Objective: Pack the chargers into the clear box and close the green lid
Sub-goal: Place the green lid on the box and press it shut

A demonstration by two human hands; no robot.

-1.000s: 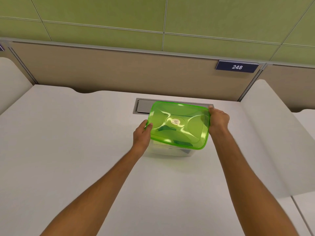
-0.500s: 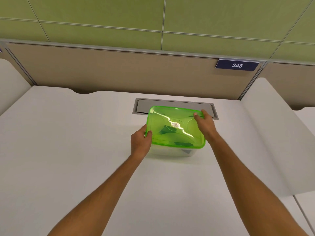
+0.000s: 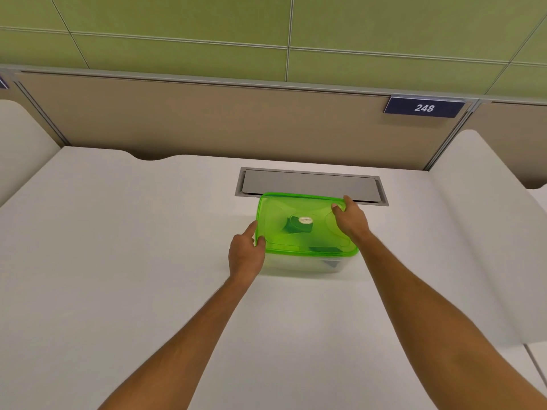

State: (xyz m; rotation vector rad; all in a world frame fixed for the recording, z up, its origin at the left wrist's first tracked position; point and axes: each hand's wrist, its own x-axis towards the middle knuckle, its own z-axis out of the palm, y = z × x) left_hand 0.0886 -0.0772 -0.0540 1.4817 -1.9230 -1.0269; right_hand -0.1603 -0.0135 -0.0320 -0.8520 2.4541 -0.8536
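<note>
A translucent green lid (image 3: 284,229) lies flat on top of the clear box (image 3: 296,265) in the middle of the white desk. Dark chargers (image 3: 298,226) show through the lid and through the box's front wall. My left hand (image 3: 246,253) grips the lid's near left corner, thumb on top and fingers at the box's side. My right hand (image 3: 350,218) rests palm down on the lid's far right part, fingers reaching its back edge.
A grey cable hatch (image 3: 310,184) is set in the desk (image 3: 118,261) just behind the box. A beige partition with a "248" plate (image 3: 424,108) closes the back. White side dividers (image 3: 485,232) stand left and right.
The lid has come down from a tilted, raised position to lie flat on the box. My right hand moved from the lid's right edge onto its top.
</note>
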